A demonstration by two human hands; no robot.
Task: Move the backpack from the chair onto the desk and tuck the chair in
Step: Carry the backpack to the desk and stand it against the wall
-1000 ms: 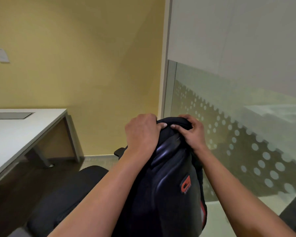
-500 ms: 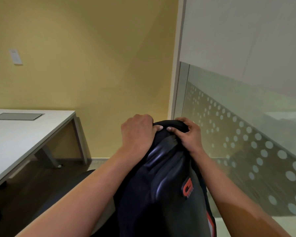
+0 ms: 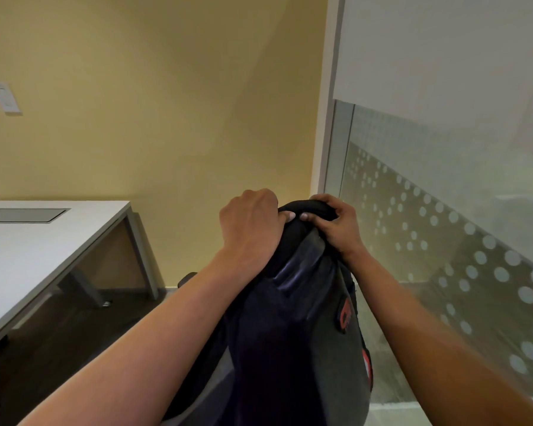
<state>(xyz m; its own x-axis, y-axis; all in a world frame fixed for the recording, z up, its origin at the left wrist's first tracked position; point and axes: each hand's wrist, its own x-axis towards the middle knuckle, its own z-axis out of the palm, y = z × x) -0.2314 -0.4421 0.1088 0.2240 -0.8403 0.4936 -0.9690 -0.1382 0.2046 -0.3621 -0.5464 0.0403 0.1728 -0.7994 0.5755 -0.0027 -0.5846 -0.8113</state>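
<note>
We see one dark backpack (image 3: pixel 293 318), one white desk (image 3: pixel 43 253) and two hands. The backpack has a red patch (image 3: pixel 346 315), too blurry to read. Our left hand (image 3: pixel 251 226) and right hand (image 3: pixel 336 224) are both squeezed tight on its top handle, thumbs almost touching. The backpack hangs upright between our arms, well apart from the desk on the left.
</note>
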